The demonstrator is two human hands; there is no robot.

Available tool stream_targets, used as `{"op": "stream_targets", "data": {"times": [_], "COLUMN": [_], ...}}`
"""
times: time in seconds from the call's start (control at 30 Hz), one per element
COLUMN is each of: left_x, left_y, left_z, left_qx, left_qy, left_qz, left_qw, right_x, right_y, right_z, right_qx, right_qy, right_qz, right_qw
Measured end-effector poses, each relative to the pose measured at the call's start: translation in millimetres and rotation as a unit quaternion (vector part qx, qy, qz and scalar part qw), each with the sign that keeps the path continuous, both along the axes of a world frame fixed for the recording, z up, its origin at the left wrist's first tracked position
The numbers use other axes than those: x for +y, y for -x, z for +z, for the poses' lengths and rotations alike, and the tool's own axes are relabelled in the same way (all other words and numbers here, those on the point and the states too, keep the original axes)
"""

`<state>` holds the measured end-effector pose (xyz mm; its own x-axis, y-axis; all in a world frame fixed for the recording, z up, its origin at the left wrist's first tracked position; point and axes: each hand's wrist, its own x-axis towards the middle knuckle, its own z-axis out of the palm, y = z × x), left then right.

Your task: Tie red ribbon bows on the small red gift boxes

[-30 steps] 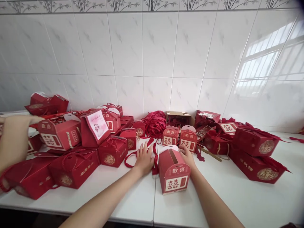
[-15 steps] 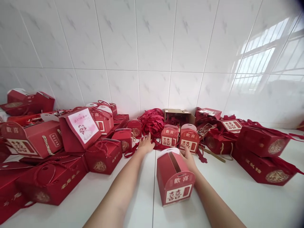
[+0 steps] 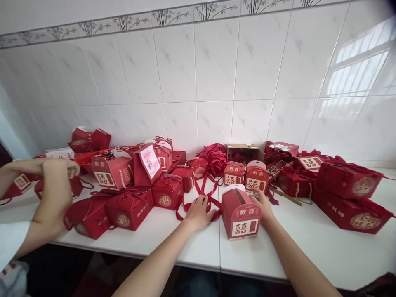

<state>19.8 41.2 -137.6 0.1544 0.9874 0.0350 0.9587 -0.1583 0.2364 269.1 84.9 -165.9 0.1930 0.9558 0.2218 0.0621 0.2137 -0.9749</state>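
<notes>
My left hand (image 3: 199,213) is closed on red ribbon (image 3: 202,187), low over the table left of the centre seam. Strands run from it back toward a heaped bundle of ribbon (image 3: 213,159) by the wall, and loops lie around the fingers. A red gift box (image 3: 239,212) with a white character label and a scalloped, partly parted top stands upright just right of that hand. Against the box's right rear side rests my right hand (image 3: 262,206), fingers stretched out; part of it is hidden behind the box.
Two small red boxes (image 3: 234,173) stand behind, before an open cardboard box (image 3: 246,153). Stacked dark red boxes (image 3: 346,206) are at the right, with many more boxes (image 3: 130,208) at the left. A co-worker's arms (image 3: 57,194) reach in from the far left. The table's front edge (image 3: 198,266) shows.
My left hand has come back from the bundle toward me, drawing ribbon strands out. My right hand stays by the gift box. The view has shifted, bringing in the co-worker's arms and table edge.
</notes>
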Motion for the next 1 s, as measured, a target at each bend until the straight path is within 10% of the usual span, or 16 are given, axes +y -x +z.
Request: {"op": "stream_targets", "data": {"times": [0.23, 0.4, 0.67, 1.0], "left_x": [-114, -130, -9, 117], "left_y": [22, 26, -9, -25], "left_z": [-3.1, -5.9, 2.4, -6.8], "left_qx": [-0.008, -0.006, 0.028, 0.015], "left_qy": [0.010, -0.082, -0.103, -0.017], "left_qz": [-0.023, 0.028, 0.126, 0.036], "left_qw": [1.000, 0.996, 0.986, 0.999], "right_x": [-18, -16, -13, -1], "right_y": [-4, -4, -7, -8], "right_z": [1.9, 0.6, -2.7, -0.5], "right_qx": [0.044, 0.053, 0.042, 0.010], "right_qy": [0.023, 0.024, 0.032, 0.031], "right_qz": [-0.006, -0.012, -0.015, -0.011], "right_qw": [0.999, 0.998, 0.999, 0.999]}}
